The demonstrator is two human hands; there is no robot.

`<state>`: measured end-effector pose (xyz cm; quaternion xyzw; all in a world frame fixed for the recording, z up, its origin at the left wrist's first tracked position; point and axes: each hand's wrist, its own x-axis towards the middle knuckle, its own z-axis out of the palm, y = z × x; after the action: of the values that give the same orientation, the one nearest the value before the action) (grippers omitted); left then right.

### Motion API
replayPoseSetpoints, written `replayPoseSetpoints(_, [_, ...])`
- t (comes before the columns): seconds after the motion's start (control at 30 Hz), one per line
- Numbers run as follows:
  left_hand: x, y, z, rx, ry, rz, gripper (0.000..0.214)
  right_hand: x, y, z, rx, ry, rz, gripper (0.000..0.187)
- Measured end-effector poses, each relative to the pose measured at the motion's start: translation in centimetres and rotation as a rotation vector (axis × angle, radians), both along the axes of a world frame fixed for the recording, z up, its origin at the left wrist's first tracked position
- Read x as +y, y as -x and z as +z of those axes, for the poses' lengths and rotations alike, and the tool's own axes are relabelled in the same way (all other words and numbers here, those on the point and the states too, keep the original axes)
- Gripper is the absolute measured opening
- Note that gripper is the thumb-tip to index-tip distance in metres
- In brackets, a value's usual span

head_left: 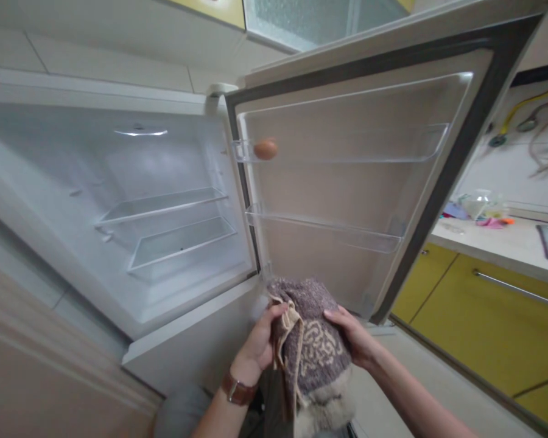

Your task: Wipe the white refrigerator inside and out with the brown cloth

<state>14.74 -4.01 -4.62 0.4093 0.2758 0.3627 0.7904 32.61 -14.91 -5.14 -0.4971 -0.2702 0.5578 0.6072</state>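
Observation:
Both my hands hold a grey-brown patterned towel [313, 340] in front of an open fridge. My left hand [261, 345], with a brown watch strap on its wrist, grips the towel's left fold. My right hand [354, 336] is closed on its right side. The towel hangs down between them, below the fridge door [347, 182]. A single brown egg [265, 149] lies in the door's top shelf. The fridge's inner compartment [119, 207] is white, with two clear shelves that have nothing on them.
Yellow cabinets [479, 316] with a metal handle run along the right under a pale countertop [506, 240] that carries small items and a jar. Cables hang on the wall at the far right. A beige floor lies below the door.

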Motion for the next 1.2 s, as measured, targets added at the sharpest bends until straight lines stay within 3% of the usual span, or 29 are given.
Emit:
replayPoseSetpoints(0.1, [-1.5,0.2,-2.4,-0.014,0.083,-0.074,0.047,-0.3,0.3,0.5,-0.062,0.014,-0.019,0.052])
replayPoseSetpoints(0.27, [-3.2,0.4,-4.8,0.02,-0.162,-0.009,0.088,-1.7,0.5,1.0,-0.005,0.069,-0.143,0.053])
replayPoseSetpoints(0.37, [-3.0,0.1,-5.1,0.064,-0.191,0.076,0.066,-2.9,0.5,0.9,0.141,0.204,-0.027,0.06])
replayPoseSetpoints(0.47, [-1.5,-0.1,-5.2,0.066,-0.217,0.027,0.05,-4.4,-0.6,1.0,0.146,0.258,-0.02,0.059])
replayPoseSetpoints(0.57, [0.5,-0.4,-5.4,0.169,-0.375,0.068,0.043,-6.5,-3.8,2.1,-0.001,0.215,-0.259,0.057])
replayPoseSetpoints(0.63, [1.8,-0.9,-5.6,0.299,-0.595,0.142,0.035,-8.5,-6.6,3.4,-0.199,0.117,-0.478,0.057])
replayPoseSetpoints(0.73, [3.9,-2.3,-5.8,0.508,-0.976,0.141,0.03,-11.9,-10.4,5.7,-0.686,-0.06,-0.768,0.057])
replayPoseSetpoints(0.83, [5.9,-4.5,-5.9,0.649,-1.249,0.041,0.04,-14.2,-12.1,6.2,-1.15,-0.081,-1.017,0.05])
replayPoseSetpoints(0.93, [7.6,-6.8,-6.1,0.769,-1.411,-0.114,0.036,-14.0,-12.0,3.3,-1.247,-0.039,-1.135,0.05])
replayPoseSetpoints(1.03, [8.5,-8.3,-6.3,0.881,-1.482,-0.239,0.021,-11.8,-11.4,-2.6,-1.122,0.049,-1.055,0.056])
replayPoseSetpoints(1.13, [8.5,-8.9,-6.3,0.977,-1.504,-0.254,0.029,-8.5,-10.3,-8.7,-1.003,0.064,-0.983,0.067])
replayPoseSetpoints(1.2, [8.3,-9.1,-6.2,1.013,-1.507,-0.235,0.033,-6.5,-9.0,-11.5,-0.878,0.091,-0.973,0.074])
